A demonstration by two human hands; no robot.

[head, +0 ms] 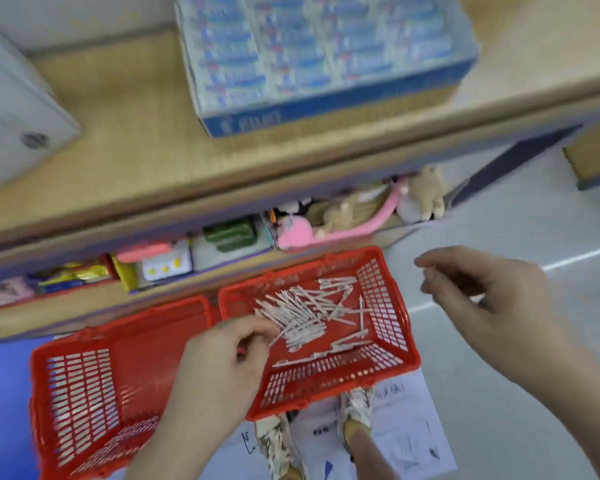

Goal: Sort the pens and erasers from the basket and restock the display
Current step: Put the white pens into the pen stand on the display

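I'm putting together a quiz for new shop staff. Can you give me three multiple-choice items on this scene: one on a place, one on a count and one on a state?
1. Where do the pens lie?
A. in the right-hand red basket
B. on the top shelf
C. in a blue carton

2. How many red baskets are in view?
A. one
B. two
C. four

3. What is the right hand doing?
A. gripping a basket rim
B. hovering, touching no basket
C. pressing down on a shelf

Answers:
1 A: the pens are heaped inside it.
2 B: the left basket sits beside it.
3 B: it hangs in the air, apart from both.
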